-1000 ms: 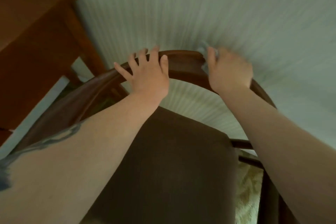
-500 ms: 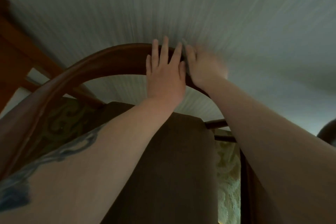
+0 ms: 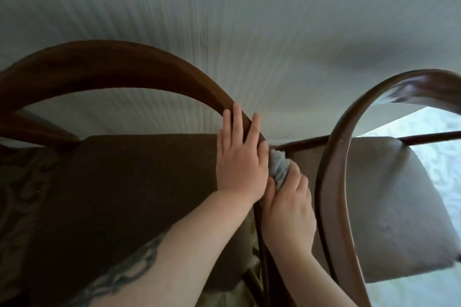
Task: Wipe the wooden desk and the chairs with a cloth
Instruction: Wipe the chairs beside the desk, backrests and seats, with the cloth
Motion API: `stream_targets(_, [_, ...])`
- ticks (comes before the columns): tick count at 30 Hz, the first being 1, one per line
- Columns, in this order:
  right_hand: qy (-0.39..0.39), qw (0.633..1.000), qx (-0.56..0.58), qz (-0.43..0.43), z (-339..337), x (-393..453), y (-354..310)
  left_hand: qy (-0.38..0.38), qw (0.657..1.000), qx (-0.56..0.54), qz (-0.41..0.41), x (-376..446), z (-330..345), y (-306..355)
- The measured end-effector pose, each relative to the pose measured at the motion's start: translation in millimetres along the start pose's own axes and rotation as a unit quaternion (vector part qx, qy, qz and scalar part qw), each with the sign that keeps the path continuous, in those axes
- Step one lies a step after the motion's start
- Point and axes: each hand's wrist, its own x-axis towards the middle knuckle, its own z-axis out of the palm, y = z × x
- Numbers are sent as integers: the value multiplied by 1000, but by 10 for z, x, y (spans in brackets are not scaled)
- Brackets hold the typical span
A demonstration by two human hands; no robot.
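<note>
Pale, finely ribbed wallpaper [image 3: 249, 32] is filling the upper part of the view, and two bentwood chairs are standing side by side in front of it. Nearest on the left, the first chair [image 3: 119, 67] is showing a dark reddish-brown curved back rail arching over a dark brown upholstered seat [image 3: 124, 194]. Beside it on the right, the second chair [image 3: 331, 157] is showing a similar glossy curved rail and a lighter grey-brown seat cushion [image 3: 389, 207]; patterned pale flooring [image 3: 439, 157] is appearing beyond it.

The left hand [image 3: 238, 167] is lying flat on the right end of the first chair's rail, its fingers straight and spread along the wood, holding nothing. The right hand [image 3: 287, 209] is sitting just below it, thumb and fingers curled round a small grey-blue terry cloth [image 3: 279, 167], which is bunched up and pressed against the rail's descending right side, touching the edge of the left hand. A dark tattoo [image 3: 124, 276] is showing on the left forearm. No brand, label or writing can be read anywhere.
</note>
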Motion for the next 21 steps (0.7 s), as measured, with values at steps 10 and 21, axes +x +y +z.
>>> stream_targets(10, [6,990,137,30,14,-541,386,58,998,-11,-22,-242,403,114])
stream_targets(21, [-52,988,147,4,-66,-264,387,99,995,-3,-29,-245,403,160])
